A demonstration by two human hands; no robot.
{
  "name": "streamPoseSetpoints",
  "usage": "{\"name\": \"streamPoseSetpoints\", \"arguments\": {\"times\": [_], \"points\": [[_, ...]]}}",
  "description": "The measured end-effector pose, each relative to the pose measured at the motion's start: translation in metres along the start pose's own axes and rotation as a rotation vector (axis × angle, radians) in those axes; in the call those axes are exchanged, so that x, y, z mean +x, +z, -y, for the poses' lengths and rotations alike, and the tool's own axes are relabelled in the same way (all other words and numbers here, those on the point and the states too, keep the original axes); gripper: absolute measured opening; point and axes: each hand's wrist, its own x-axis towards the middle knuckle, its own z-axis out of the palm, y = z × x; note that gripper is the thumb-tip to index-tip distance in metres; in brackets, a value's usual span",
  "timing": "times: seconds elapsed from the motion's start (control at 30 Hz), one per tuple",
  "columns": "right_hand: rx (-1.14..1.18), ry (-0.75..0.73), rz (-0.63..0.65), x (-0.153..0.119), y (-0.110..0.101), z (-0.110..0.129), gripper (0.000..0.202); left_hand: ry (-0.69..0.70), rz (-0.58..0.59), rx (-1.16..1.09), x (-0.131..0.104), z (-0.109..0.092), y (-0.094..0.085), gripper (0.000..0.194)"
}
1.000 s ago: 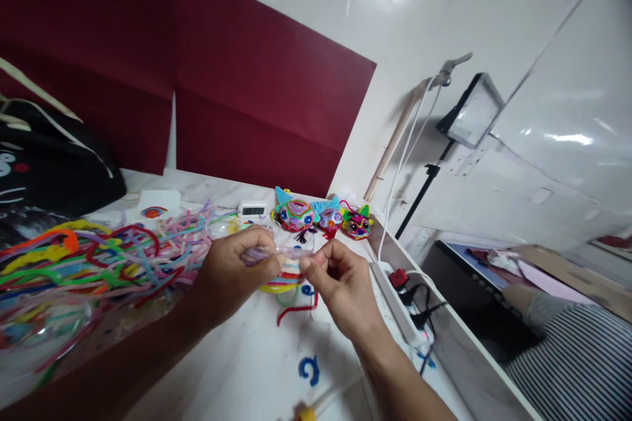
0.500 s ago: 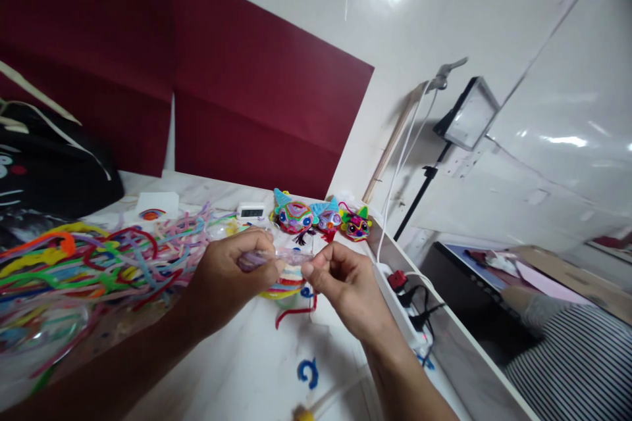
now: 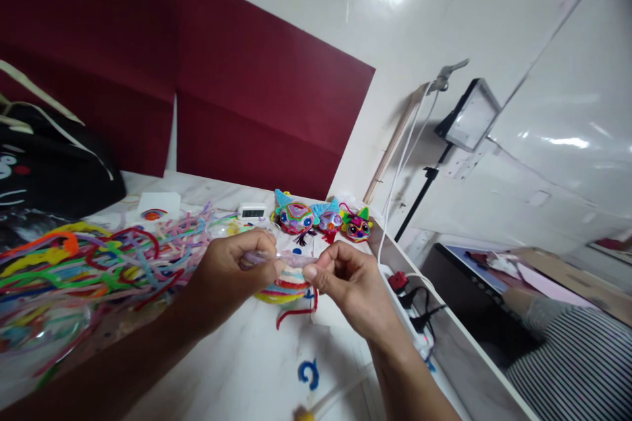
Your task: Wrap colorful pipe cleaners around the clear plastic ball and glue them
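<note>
Head view is showing the left hand [image 3: 237,268] pinching a thin, pale purple, fuzzy strip [image 3: 295,260] between thumb and bent fingers. The right hand [image 3: 354,287] is pressing thumb and forefinger together on its other end, apparently so it is spanning straight. Just below, a rounded yellow, red and white striped piece [image 3: 285,289] is showing; its support is hidden. Tangled multicoloured fuzzy stems [image 3: 118,260] are lying leftward, presumably for easy reach.

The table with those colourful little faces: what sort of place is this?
Likely a small craft workspace: a pile of colourful fuzzy strands and several bright, face-like ornaments sit on a marble-patterned table.
</note>
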Motion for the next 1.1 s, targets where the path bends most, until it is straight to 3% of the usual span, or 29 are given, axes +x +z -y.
{"name": "streamPoseSetpoints", "arguments": {"times": [0.23,0.67,0.8,0.93,1.1], "points": [[-0.069,-0.031,0.049,-0.0012,-0.0054,0.0021,0.029,-0.103,0.004,-0.079,0.0015,0.0074,-0.0002,0.018],[0.009,-0.019,-0.031,0.0028,-0.0019,-0.0016,0.034,-0.177,-0.015,-0.230,0.0023,0.0033,0.0023,0.017],[-0.091,-0.037,-0.095,0.0034,-0.0046,0.0024,0.035,-0.206,-0.008,-0.328,0.0040,0.0029,0.0028,0.015],[-0.189,-0.134,-0.052,0.0031,-0.0056,0.0026,0.029,-0.207,-0.008,-0.349,0.0045,0.0039,0.0025,0.014],[-0.110,-0.040,0.061,0.0049,-0.0061,-0.0027,0.028,-0.204,0.000,-0.343,0.0052,0.0081,0.0025,0.014]]}}
